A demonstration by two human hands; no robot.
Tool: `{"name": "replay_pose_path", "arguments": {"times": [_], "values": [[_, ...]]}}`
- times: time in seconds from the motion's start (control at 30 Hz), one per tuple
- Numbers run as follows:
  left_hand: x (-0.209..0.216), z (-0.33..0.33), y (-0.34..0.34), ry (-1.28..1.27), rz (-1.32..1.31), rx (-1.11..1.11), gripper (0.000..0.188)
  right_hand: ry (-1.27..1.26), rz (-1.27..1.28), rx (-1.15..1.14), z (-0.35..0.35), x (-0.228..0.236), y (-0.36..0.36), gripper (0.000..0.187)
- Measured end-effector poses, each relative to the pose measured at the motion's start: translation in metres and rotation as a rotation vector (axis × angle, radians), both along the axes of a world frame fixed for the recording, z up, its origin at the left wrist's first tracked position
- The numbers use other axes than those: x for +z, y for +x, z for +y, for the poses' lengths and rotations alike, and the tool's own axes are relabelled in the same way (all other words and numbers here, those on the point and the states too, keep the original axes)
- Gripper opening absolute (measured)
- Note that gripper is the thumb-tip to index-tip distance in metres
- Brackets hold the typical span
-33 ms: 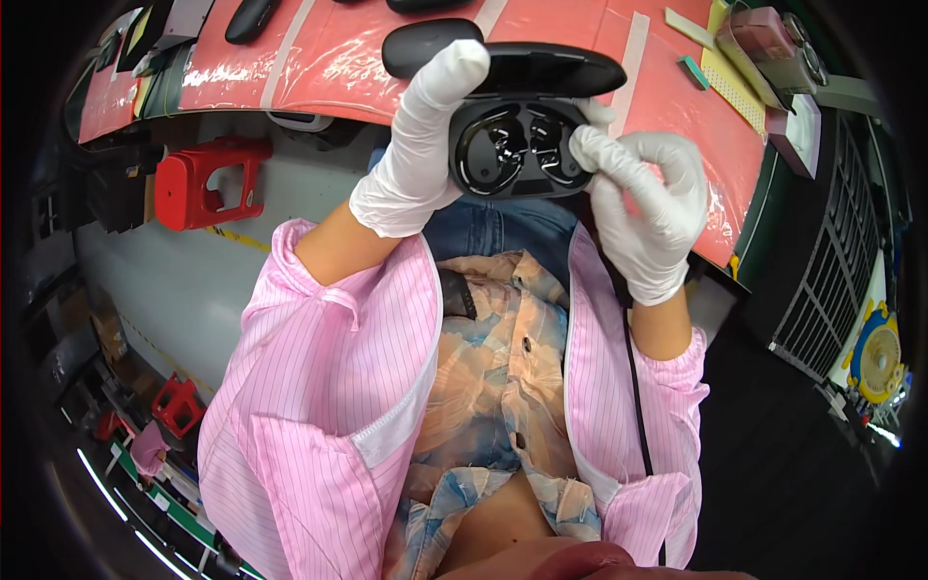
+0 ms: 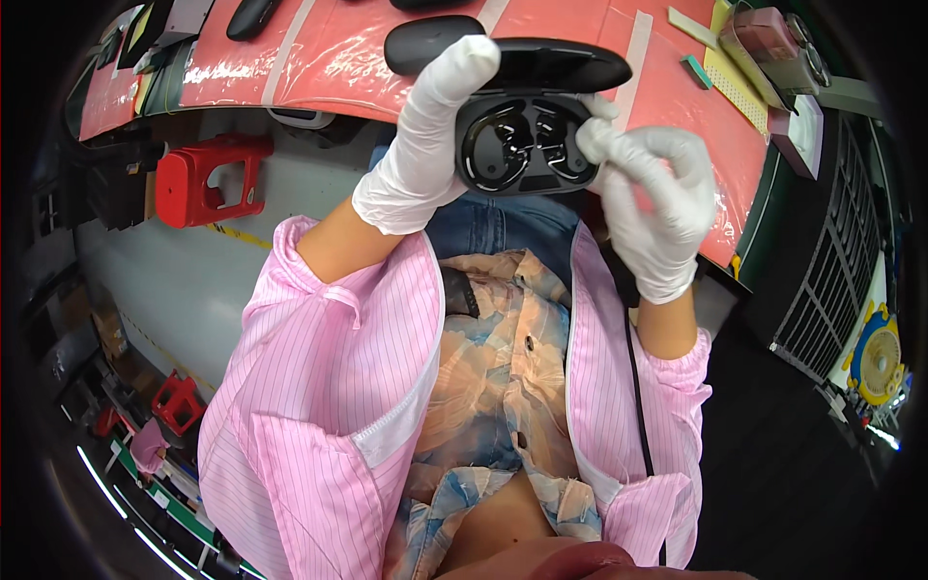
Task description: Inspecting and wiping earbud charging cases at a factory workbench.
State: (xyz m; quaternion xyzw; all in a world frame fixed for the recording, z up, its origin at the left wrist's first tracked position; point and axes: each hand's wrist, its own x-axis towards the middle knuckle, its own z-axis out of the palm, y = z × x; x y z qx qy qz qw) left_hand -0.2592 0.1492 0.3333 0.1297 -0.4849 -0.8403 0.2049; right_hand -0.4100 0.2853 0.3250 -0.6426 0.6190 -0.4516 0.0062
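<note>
Hands (image 2: 425, 133) at 1 case (image 2: 534, 180) — open.

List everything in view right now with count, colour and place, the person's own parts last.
Open case: one, black, top centre, lid raised
Glossy pieces: two, black, inside the case
Mat: one, red, across the top
Pale strips: at least three, whitish, across the mat
Rounded black objects: at least three, black, on the mat
Small block: one, green, mat's right side
Perforated sheet: one, yellow, mat's right end
Stools: two, red, left floor
Fan: one, blue and yellow, far right
Jacket: one, pink striped, worn
Left hand: one, white-gloved, holding the case's left side
Right hand: one, white-gloved, at the case's right edge
</note>
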Motion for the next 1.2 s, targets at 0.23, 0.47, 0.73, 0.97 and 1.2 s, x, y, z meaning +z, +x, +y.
{"name": "replay_pose_path", "arguments": {"times": [0.23,0.47,0.73,0.97,1.2], "values": [[0.001,0.01,0.004,0.257,0.048,0.042,0.05,0.141,0.368,0.243,-0.014,0.039,0.012,0.027],[-0.005,0.009,0.002,0.418,-0.081,0.048,0.042,0.037,0.201,0.069,-0.023,0.035,0.004,0.027],[0.001,0.011,0.009,0.697,-0.079,0.063,0.067,0.265,0.248,0.11,-0.012,0.037,-0.01,0.028],[0.002,0.018,0.006,0.762,-0.041,-0.015,0.066,-0.055,0.105,0.0,-0.029,0.036,-0.033,0.024],[0.005,0.018,0.011,0.593,-0.111,0.101,0.069,0.333,0.436,0.422,-0.039,0.047,-0.027,0.035]]}}
